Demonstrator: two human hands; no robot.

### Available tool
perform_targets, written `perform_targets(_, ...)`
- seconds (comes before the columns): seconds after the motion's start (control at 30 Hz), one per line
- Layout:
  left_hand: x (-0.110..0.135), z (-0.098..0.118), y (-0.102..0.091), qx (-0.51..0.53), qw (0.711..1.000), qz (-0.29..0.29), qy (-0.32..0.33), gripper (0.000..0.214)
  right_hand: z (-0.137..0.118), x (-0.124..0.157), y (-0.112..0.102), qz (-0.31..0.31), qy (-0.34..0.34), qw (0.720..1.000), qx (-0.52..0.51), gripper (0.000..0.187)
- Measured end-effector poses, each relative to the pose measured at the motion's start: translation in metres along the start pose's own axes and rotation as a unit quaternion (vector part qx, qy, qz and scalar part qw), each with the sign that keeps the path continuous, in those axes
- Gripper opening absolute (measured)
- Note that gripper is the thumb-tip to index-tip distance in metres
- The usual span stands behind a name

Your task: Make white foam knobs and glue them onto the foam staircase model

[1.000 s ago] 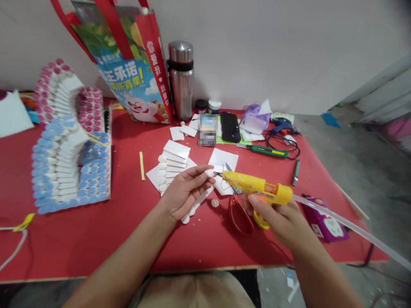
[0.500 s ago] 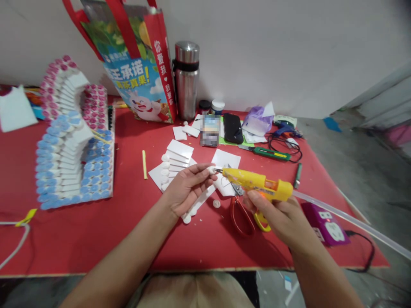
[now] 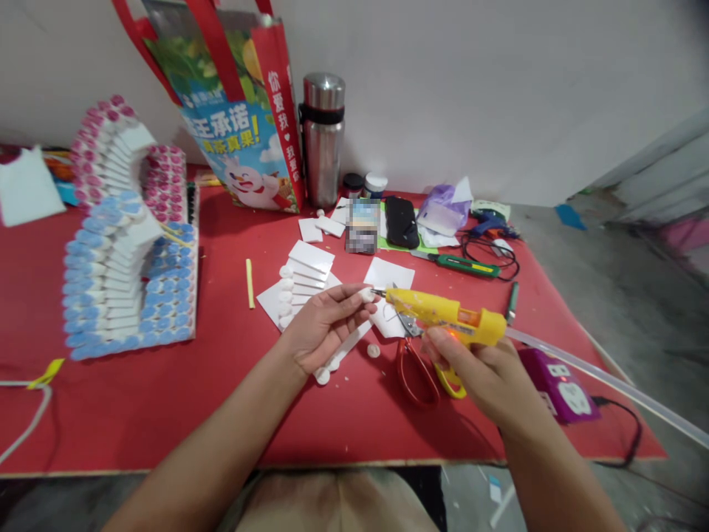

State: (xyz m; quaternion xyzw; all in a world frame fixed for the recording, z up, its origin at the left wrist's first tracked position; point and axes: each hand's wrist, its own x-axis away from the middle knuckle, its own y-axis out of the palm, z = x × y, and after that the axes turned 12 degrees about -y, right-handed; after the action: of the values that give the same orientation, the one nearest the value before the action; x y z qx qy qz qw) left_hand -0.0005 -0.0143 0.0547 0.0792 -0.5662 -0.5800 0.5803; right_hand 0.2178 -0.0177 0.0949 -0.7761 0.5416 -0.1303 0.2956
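Observation:
My right hand [image 3: 487,373] grips a yellow hot glue gun [image 3: 443,316] with a clear glue stick [image 3: 609,380] trailing out of its back to the right. The gun's nozzle touches a small white round piece [image 3: 365,295] pinched in the fingertips of my left hand [image 3: 321,325]. Under my left hand lies a stepped stack of white foam squares [image 3: 304,277] edged with white round pieces. Red-handled scissors [image 3: 415,362] lie on the red table [image 3: 166,399] below the gun.
A tall model of white slabs with blue and pink caps [image 3: 127,236] stands at left. At the back stand a printed red bag [image 3: 238,125], a steel flask [image 3: 323,137], small jars, a black phone [image 3: 402,220] and a green-handled tool [image 3: 462,264]. A purple power strip [image 3: 559,384] sits at right.
Both hands stay together with the nozzle on the white piece. The view has shifted slightly; the hands have barely moved.

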Motion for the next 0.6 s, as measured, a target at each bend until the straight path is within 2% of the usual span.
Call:
perform_targets(0.37,-0.0042,-0.0027,-0.004,0.005,1.0,0.006,0.024,0.015,0.0013,0.0034,0.0013,0.017,0.017,1.0,-0.003,0.04)
perform_targets(0.6,-0.0027,-0.0056,-0.0061,-0.044,0.994,0.006,0.101,0.013,0.0035,0.0077,-0.0027,-0.003,0.021,1.0,-0.007,0.041)
